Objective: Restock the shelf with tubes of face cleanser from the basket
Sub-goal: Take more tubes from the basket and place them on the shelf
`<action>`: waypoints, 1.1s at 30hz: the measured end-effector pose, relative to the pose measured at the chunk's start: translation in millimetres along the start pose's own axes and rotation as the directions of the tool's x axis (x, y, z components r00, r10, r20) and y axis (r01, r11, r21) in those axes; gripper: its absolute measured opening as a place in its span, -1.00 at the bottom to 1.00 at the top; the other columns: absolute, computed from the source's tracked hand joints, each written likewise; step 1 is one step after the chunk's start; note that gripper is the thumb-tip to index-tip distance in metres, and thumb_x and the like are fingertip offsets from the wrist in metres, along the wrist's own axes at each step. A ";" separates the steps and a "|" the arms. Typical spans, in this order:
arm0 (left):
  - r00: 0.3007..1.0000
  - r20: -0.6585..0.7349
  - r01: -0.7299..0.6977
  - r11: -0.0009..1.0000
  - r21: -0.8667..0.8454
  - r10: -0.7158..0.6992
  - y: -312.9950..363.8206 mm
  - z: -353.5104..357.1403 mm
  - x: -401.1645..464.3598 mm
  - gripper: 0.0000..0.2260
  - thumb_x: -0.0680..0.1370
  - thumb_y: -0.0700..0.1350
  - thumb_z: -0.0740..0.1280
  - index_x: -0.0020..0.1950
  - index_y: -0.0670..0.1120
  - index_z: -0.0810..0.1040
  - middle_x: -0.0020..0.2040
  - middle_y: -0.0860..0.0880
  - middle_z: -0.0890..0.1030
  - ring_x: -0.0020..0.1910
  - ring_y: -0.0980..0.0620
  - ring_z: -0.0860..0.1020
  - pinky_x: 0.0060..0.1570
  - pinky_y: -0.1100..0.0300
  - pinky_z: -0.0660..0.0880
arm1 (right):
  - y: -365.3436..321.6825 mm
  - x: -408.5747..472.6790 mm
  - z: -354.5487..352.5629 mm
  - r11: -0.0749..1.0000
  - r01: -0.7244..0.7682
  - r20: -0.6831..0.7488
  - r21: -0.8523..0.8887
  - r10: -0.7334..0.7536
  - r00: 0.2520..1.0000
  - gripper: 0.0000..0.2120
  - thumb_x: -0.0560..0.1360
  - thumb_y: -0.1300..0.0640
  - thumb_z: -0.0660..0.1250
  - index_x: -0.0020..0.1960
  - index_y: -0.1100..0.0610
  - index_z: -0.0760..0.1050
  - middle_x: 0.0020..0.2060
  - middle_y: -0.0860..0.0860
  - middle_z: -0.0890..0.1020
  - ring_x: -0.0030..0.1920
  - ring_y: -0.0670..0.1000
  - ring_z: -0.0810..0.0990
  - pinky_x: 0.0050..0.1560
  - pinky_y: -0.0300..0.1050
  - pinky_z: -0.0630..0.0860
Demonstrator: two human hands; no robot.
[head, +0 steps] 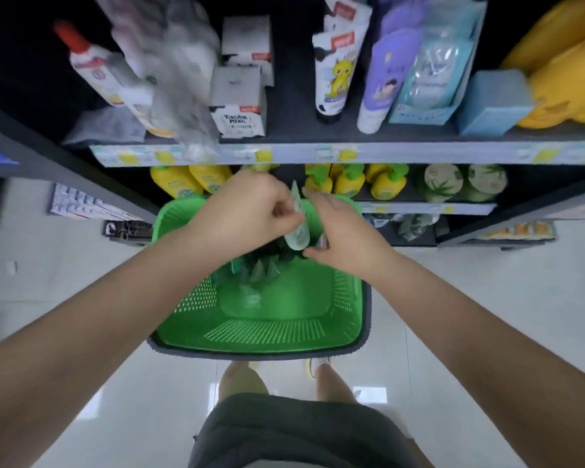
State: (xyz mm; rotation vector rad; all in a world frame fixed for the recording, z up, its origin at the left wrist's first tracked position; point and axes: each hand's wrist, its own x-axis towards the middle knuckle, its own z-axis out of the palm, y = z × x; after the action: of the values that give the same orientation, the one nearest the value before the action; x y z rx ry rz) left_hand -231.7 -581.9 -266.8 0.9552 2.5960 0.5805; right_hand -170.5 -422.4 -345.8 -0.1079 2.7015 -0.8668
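Head view, left hand (247, 211) closed around a pale green cleanser tube (298, 224), right hand (338, 228) loosely open, fingertips beside the tube, both above the green basket (260, 336), more tubes (260, 268) inside, shelf (318, 153) just beyond.

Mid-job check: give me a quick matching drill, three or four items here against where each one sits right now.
Items:
1. Tube
2. Basket
3. Yellow bottles
4. Purple tube

Places:
A. Top shelf, right of the cartoon bottle
B. On the floor, in front of the shelf
C. Between the left hand and right hand, over the basket
D. Lower shelf, behind the hands

Pairs: 1-C, 2-B, 3-D, 4-A
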 end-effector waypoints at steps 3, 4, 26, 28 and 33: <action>0.997 -0.078 0.014 0.994 -0.111 -0.023 13.8 -49.9 -6.4 -0.87 0.42 -0.10 0.45 -0.33 -0.05 0.62 -0.48 0.19 0.44 -0.46 0.25 0.44 -0.41 0.41 0.28 | -25.7 6.5 -22.5 0.998 0.038 -0.051 0.044 -0.036 0.998 -0.04 0.28 -0.04 0.54 0.49 0.11 0.08 0.38 0.08 0.35 0.35 0.11 0.34 0.30 0.02 0.35; 0.994 -0.104 0.024 0.988 -0.152 -0.040 17.6 -64.3 -8.5 -0.85 0.41 -0.10 0.46 -0.36 -0.02 0.59 -0.51 0.19 0.45 -0.47 0.29 0.45 -0.42 0.45 0.30 | -34.5 7.1 -30.0 0.996 0.063 -0.084 0.067 -0.057 0.995 -0.09 0.27 -0.03 0.54 0.46 0.12 0.14 0.33 0.07 0.40 0.31 0.11 0.39 0.25 0.01 0.39; 0.787 -0.592 -0.425 0.849 -0.314 0.175 67.2 -253.7 -69.3 -0.67 0.41 0.13 0.26 0.18 0.27 0.43 0.07 0.16 0.55 -0.02 0.20 0.58 -0.04 0.41 0.47 | -233.2 -31.0 -231.0 0.631 0.558 -0.499 0.538 -0.295 0.815 -0.59 0.47 0.09 0.25 0.28 -0.16 0.30 0.18 -0.21 0.54 0.24 -0.20 0.48 0.22 -0.16 0.48; 0.771 -0.607 -0.448 0.841 -0.304 0.192 69.0 -260.0 -75.1 -0.67 0.42 0.12 0.27 0.19 0.28 0.45 0.05 0.17 0.56 -0.01 0.20 0.58 -0.06 0.45 0.45 | -247.7 -36.0 -246.2 0.582 0.601 -0.528 0.548 -0.317 0.788 -0.61 0.49 0.07 0.24 0.31 -0.11 0.34 0.19 -0.18 0.56 0.23 -0.16 0.51 0.20 -0.15 0.49; 0.727 -0.658 -0.508 0.798 -0.323 0.196 78.1 -283.4 -79.1 -0.63 0.49 -0.01 0.36 0.20 0.36 0.42 0.08 0.17 0.57 -0.04 0.18 0.61 -0.10 0.29 0.54 | -282.5 -40.2 -270.1 0.474 0.657 -0.553 0.586 -0.360 0.752 -0.60 0.47 0.03 0.25 0.31 -0.10 0.39 0.17 -0.07 0.60 0.20 -0.01 0.56 0.14 0.03 0.53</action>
State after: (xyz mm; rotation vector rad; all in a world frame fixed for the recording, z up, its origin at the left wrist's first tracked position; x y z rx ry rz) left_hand -250.9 -655.2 28.0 1.2584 2.5013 1.8247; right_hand -220.6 -495.8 36.9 -0.6801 2.3162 -2.3654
